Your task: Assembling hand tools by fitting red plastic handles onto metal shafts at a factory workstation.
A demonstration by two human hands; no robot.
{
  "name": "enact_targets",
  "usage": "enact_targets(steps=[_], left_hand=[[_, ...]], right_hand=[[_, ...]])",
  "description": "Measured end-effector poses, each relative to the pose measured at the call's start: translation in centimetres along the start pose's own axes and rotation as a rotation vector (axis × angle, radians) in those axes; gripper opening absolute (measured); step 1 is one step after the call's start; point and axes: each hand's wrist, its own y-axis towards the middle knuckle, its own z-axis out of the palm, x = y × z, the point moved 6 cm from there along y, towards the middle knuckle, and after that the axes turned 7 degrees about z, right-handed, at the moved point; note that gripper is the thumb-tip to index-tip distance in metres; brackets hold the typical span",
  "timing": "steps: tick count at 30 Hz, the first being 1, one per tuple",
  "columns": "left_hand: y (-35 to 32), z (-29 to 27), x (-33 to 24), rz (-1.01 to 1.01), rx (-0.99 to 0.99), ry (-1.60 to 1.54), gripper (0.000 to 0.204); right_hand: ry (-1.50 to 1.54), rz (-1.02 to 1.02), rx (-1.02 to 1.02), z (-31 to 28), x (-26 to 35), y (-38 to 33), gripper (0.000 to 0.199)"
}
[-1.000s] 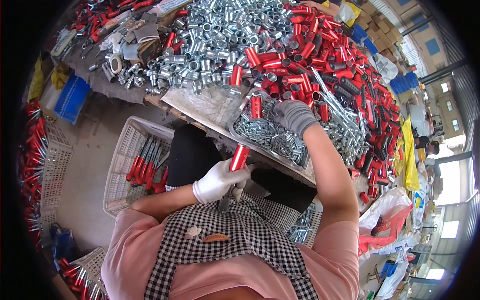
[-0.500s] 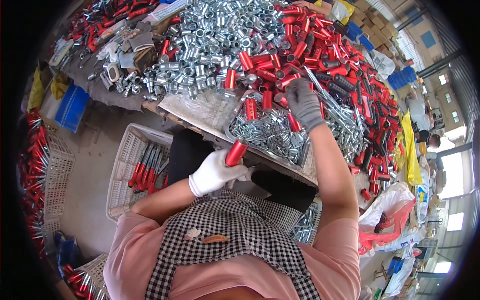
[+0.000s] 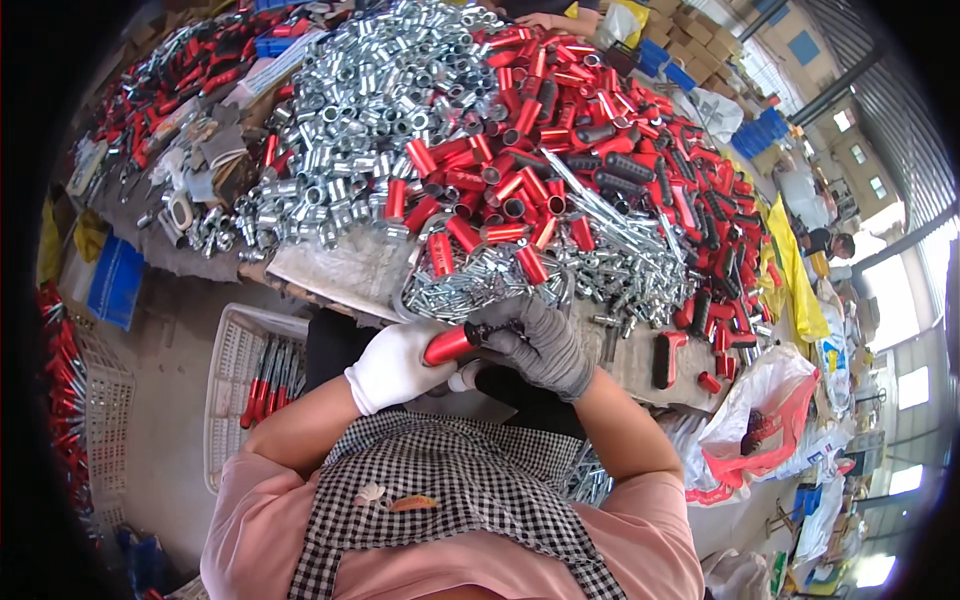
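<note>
Red tube (image 3: 447, 347) is held by the left hand (image 3: 398, 368), white glove, fingers closed around it; tube is tilted, in front of the bench edge, above the lap. Its far end is met by the right hand (image 3: 545, 348), grey glove, fingers bent; a dark piece (image 3: 484, 333) is seen there, partly covered by the glove, and whether it is pinched cannot be told. Just beyond the hands, a tray (image 3: 401, 301) is filled with small metal pins (image 3: 465, 295), with a few red tubes laid on top. On the bench (image 3: 340, 268), silver collars (image 3: 370, 125) are heaped behind, more red tubes (image 3: 520, 80) are piled beside them, and long rods (image 3: 600, 215) and black grips (image 3: 627, 166) are mixed in toward the right. One red-and-black handle (image 3: 667, 360) is set apart near the right front edge. Red-handled tools (image 3: 264, 385) are stacked in a white basket (image 3: 226, 395) at the lower left. A checked apron (image 3: 440, 470) is worn. Another person's arm (image 3: 545, 19) is partly shown at the top edge.
</note>
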Motion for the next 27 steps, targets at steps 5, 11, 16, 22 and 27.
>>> enact_targets(steps=[5, 11, 16, 22, 27], left_hand=[[0.2, 1.5, 1.1, 0.065, 0.076, 0.257, 0.031], [1.3, 1.1, 1.0, 0.042, -0.018, 0.063, 0.033], [1.7, 0.2, 2.8, -0.11, -0.074, 0.028, 0.029], [1.3, 0.8, 3.5, -0.105, -0.048, 0.054, 0.028], [0.3, 0.7, 3.1, -0.131, -0.044, 0.049, 0.029]], right_hand=[[-0.47, -0.068, 0.178, 0.5, 1.4, 0.1, 0.037], [-0.018, 0.103, 0.405, -1.2, -1.3, 1.5, 0.053], [-0.403, 0.5, -0.453, -17.0, -6.2, 8.9, 0.085], [-0.835, 0.764, -0.411, -26.8, -15.1, 13.0, 0.084], [-0.547, 1.016, -0.288, -27.8, -17.0, 14.0, 0.071]])
